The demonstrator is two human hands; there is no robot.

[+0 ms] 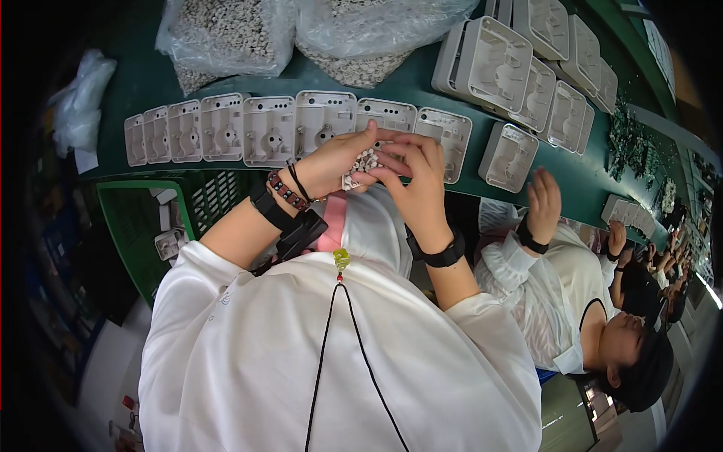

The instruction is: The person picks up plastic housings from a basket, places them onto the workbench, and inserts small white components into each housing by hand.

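Note:
My left hand (337, 163) is cupped around a handful of small off-white plastic parts (364, 163), held in front of my chest at the table's near edge. My right hand (416, 172) meets it from the right, its bent fingers reaching in among the parts. Whatever those fingertips pinch is too small and covered to make out. Just beyond both hands runs a row of light grey plastic housings (269, 128), open side up, with round bosses and dark holes inside. The hands partly cover the housings (388, 113) right behind them.
Clear bags of small parts (226, 34) lie at the back of the green table (301, 79). Stacked housings (497, 60) stand at the back right, one housing (508, 157) nearer. A green crate (124, 226) sits lower left. A co-worker's hand (544, 202) is at the right.

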